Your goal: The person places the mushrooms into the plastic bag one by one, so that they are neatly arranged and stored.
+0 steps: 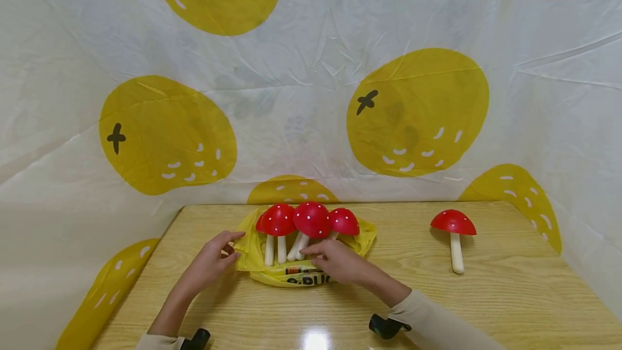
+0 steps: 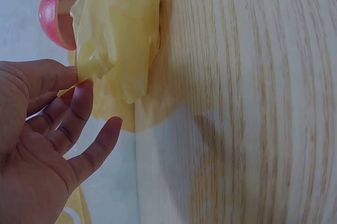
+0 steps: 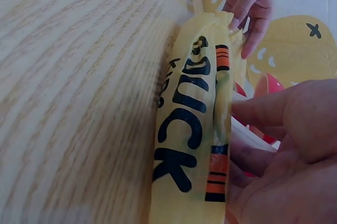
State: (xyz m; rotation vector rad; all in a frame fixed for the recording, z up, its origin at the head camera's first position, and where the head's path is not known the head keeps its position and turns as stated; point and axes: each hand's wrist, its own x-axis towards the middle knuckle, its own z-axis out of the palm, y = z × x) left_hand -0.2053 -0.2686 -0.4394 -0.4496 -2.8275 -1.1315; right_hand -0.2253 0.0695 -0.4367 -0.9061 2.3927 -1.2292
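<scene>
A yellow plastic bag [image 1: 250, 253] with dark lettering lies open on the table. Several toy mushrooms with red, white-dotted caps and pale stems lie in it, among them a middle mushroom [image 1: 311, 220]. My left hand [image 1: 214, 258] pinches the left edge of the bag between thumb and fingertips, as the left wrist view shows. From the right, my right hand [image 1: 340, 261] reaches over the bag's front edge. Its thumb and fingers are about the pale stem of a toy mushroom; the fingertips are partly hidden behind the bag in the right wrist view.
One more toy mushroom [image 1: 454, 223] lies apart on the right of the wooden table [image 1: 398, 274]. White cloth [image 1: 291, 123] printed with yellow fruit hangs behind the table and along its sides. Dark camera mounts [image 1: 386, 327] sit at the wrists.
</scene>
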